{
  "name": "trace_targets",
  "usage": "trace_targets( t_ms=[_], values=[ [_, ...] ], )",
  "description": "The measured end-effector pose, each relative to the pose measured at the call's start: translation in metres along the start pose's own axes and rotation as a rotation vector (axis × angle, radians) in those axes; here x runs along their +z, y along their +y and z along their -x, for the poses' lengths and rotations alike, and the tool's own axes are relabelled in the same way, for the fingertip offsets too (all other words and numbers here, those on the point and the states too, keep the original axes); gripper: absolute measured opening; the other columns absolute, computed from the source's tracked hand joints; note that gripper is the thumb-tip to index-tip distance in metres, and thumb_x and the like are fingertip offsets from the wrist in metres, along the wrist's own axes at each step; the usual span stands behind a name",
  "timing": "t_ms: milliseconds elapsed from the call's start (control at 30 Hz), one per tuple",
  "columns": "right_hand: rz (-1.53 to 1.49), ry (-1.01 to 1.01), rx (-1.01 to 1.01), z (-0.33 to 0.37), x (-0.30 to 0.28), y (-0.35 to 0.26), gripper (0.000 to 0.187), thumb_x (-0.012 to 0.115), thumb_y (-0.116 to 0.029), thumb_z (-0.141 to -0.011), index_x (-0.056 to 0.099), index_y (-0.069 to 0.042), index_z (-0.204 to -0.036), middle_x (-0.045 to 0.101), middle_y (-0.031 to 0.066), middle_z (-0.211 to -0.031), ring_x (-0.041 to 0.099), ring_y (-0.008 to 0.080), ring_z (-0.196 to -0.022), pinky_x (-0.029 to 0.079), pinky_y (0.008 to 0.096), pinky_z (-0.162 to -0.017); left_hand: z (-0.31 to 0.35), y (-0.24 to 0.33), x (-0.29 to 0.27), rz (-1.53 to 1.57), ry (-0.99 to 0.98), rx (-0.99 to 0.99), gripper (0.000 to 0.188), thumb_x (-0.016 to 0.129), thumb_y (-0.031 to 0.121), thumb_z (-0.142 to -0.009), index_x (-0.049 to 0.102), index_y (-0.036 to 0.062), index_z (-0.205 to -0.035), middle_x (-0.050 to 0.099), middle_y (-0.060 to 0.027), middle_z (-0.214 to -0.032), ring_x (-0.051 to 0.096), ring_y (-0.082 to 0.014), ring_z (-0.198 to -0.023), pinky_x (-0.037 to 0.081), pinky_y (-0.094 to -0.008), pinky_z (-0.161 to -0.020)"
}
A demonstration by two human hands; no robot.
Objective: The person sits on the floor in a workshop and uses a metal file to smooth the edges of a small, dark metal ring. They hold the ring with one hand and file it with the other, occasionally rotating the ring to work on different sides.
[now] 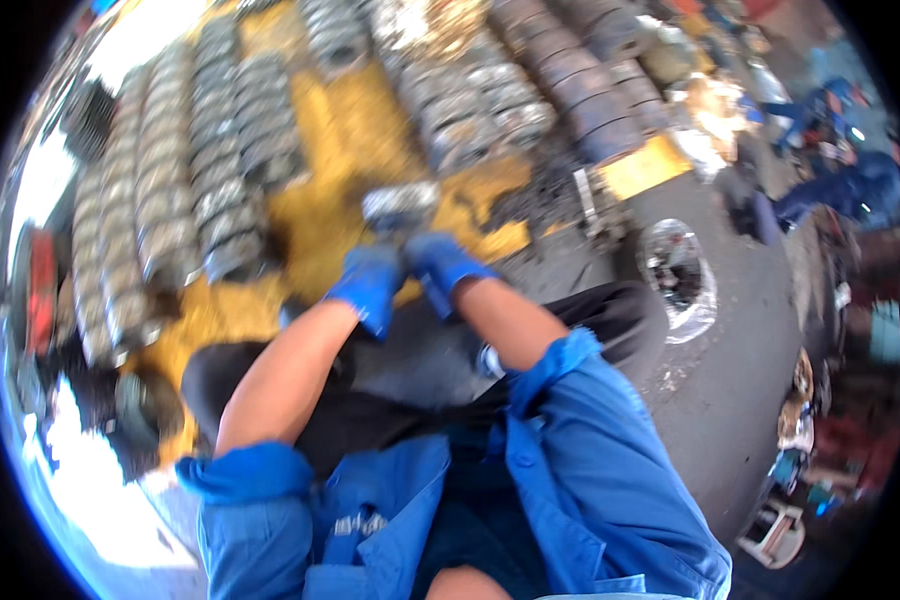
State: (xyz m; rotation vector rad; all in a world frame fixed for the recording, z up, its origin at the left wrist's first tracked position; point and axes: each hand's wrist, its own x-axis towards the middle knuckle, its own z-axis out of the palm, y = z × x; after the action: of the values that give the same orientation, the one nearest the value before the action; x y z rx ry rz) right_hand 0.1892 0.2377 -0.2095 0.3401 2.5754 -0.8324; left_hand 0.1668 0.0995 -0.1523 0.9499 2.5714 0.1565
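Observation:
My left hand [370,275] and my right hand [440,262], both in blue gloves, meet in front of my crossed legs. Between and just beyond them is a short grey metal cylinder [400,203] with a pale, shiny side. Both hands look closed on its near end, though motion blur hides the exact finger placement. The yellow floor area [345,130] lies under and beyond the piece.
Rows of similar ringed metal cylinders lie at the left [165,180] and far middle [485,105]. Dark scraps [545,195] are heaped right of my hands. A plastic-lined container [682,275] stands on the grey floor [715,390]. A person in dark blue [840,190] is at the far right.

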Motion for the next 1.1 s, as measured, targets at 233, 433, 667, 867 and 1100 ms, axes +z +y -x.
trace_targets(
  t_ms=[233, 433, 667, 867, 1100],
  values=[
    [0.264, -0.228, 0.072, 0.03, -0.017, -0.018, 0.031, 0.05, -0.016, -0.086, 0.065, -0.004, -0.111, 0.065, 0.0201, -0.112, 0.063, 0.0328, -0.106, 0.05, 0.0421, -0.088, 0.001, 0.013, 0.001, -0.021, -0.291, -0.163, 0.028, 0.056, 0.019, -0.085, 0.069, 0.0116, -0.109, 0.066, -0.0138, -0.113, 0.063, -0.0302, -0.106, 0.051, -0.04, -0.087],
    [0.364, -0.257, -0.039, 0.038, -0.021, -0.02, 0.037, 0.046, -0.015, -0.089, 0.057, 0.002, -0.12, 0.065, 0.0226, -0.11, 0.063, 0.034, -0.105, 0.05, 0.0417, -0.087, -0.003, 0.014, 0.008, -0.076, -0.376, -0.133, 0.029, 0.052, 0.018, -0.087, 0.069, 0.0112, -0.11, 0.065, -0.0132, -0.116, 0.063, -0.0295, -0.108, 0.051, -0.0392, -0.087],
    [0.206, -0.153, 0.09, 0.034, 0.001, -0.01, 0.047, 0.03, -0.027, -0.097, 0.048, 0.0, -0.13, 0.064, 0.0219, -0.113, 0.061, 0.0343, -0.107, 0.046, 0.04, -0.093, -0.001, 0.017, 0.007, -0.123, -0.38, -0.121, 0.032, 0.05, 0.019, -0.09, 0.067, 0.0111, -0.115, 0.064, -0.0121, -0.12, 0.062, -0.0271, -0.111, 0.05, -0.0391, -0.089],
    [0.294, -0.249, -0.015, 0.033, -0.011, -0.014, 0.037, 0.044, -0.016, -0.09, 0.055, 0.0, -0.122, 0.063, 0.0232, -0.113, 0.063, 0.034, -0.106, 0.05, 0.0417, -0.088, 0.003, 0.024, -0.014, -0.119, -0.443, -0.141, 0.033, 0.049, 0.017, -0.091, 0.066, 0.0085, -0.117, 0.063, -0.0133, -0.121, 0.061, -0.027, -0.112, 0.049, -0.0386, -0.09],
    [0.281, -0.23, 0.089, 0.029, -0.003, -0.012, 0.037, 0.05, -0.018, -0.086, 0.064, -0.004, -0.117, 0.062, 0.0153, -0.122, 0.061, 0.0298, -0.112, 0.046, 0.0374, -0.094, 0.001, 0.015, 0.006, -0.136, -0.338, -0.116, 0.031, 0.05, 0.016, -0.088, 0.067, 0.0072, -0.113, 0.064, -0.0139, -0.119, 0.062, -0.0278, -0.111, 0.049, -0.0389, -0.089]
  ],
)
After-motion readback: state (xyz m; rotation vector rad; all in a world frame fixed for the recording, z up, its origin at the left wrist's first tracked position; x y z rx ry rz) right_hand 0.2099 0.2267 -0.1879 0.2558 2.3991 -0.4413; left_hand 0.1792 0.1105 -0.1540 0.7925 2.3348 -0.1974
